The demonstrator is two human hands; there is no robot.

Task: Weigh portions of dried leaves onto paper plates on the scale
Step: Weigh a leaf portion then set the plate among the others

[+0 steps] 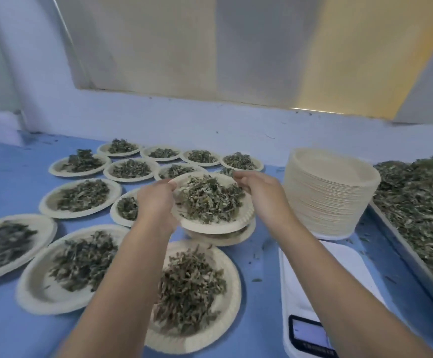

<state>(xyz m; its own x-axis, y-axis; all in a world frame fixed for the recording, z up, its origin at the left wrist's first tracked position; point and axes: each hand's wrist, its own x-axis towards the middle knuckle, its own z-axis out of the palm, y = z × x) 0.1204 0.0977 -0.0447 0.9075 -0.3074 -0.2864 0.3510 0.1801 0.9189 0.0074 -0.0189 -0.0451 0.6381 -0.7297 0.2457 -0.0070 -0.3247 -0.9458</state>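
Both hands hold one paper plate (pixel 197 224) heaped with dried leaves (pixel 210 197) above the blue table. My left hand (pixel 156 200) grips its left rim, and my right hand (pixel 261 195) grips its right rim. The plate hovers just over another filled plate (pixel 225 237). The white scale (pixel 313 280) lies to the right with its platform bare; its display (pixel 308 334) is near the bottom edge. A tall stack of bare paper plates (pixel 331 195) stands behind the scale.
Several filled plates (pixel 81 195) cover the blue table (pixel 8 182) on the left and front, one large one (pixel 192 293) under my arms. A metal tray (pixel 401 244) heaped with loose dried leaves (pixel 422 202) runs along the right. A white wall rises behind.
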